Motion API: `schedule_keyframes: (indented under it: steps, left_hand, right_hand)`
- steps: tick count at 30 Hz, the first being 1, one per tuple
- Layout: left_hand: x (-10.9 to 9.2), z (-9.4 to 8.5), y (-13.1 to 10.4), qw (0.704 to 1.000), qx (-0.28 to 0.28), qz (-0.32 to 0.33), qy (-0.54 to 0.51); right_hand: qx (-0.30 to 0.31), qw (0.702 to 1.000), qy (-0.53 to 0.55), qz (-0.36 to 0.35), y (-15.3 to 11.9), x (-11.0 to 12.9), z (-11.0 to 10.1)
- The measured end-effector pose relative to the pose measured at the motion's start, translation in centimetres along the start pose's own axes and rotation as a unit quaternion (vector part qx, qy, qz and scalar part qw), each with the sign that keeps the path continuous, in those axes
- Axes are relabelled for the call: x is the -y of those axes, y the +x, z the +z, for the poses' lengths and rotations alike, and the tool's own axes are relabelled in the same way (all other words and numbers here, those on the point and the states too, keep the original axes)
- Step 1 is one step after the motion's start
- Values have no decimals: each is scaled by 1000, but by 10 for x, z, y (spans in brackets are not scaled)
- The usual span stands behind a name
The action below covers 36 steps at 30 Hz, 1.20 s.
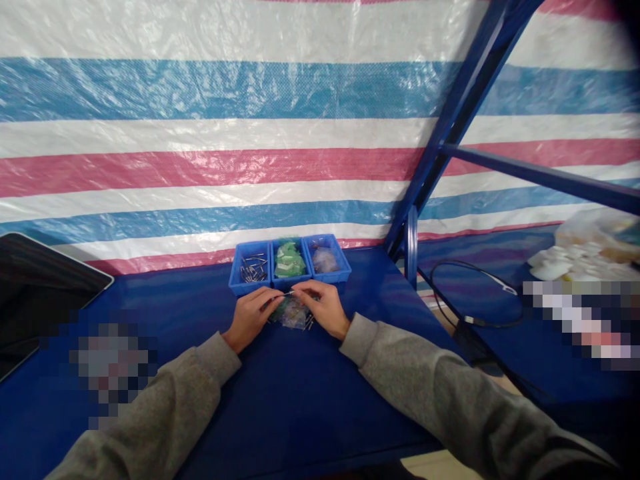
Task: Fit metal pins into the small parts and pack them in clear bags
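Note:
My left hand (254, 315) and my right hand (323, 308) meet in front of three blue bins, fingertips pinched on the two ends of a small, thin metallic piece (289, 293). Just below it, clear plastic bags (294, 315) and some thin metal parts (309, 323) lie on the blue table between the hands. The left bin (234, 275) holds several metal pins or screws (254, 269). Green packets (290, 260) fill the middle bin. In the right bin is a clear bag (325, 261) of small items too small to tell.
A dark screen (35, 293) stands at the left edge of the blue table (280, 400). At right are a blue metal frame (440, 143), a black cable (475, 325) and white items (570, 261) in plastic. A striped sheet (215, 160) hangs behind.

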<state>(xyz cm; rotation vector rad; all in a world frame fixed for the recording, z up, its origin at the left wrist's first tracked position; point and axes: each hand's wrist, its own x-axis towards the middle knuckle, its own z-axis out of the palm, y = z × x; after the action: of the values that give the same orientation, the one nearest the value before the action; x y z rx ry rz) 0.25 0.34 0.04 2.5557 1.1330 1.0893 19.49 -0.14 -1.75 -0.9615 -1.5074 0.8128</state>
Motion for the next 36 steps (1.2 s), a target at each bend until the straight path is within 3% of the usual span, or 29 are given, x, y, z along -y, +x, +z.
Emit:
schedule_keyframes:
  steps: [5,17,26,36]
  left_hand:
    - [-1,-1,1,1000,-8,-18,6]
    - [-2,-2,2,1000,-14,-25,11]
    - [4,4,2,998,42,-15,33]
    - [2,2,3,999,33,-32,22]
  right_hand:
    - [33,999,-12,20,2,-3,2]
    - [26,998,-48,-9,2,2,0]
    - [61,997,-44,25,6,-11,1]
    - [61,997,-28,25,5,-10,1]
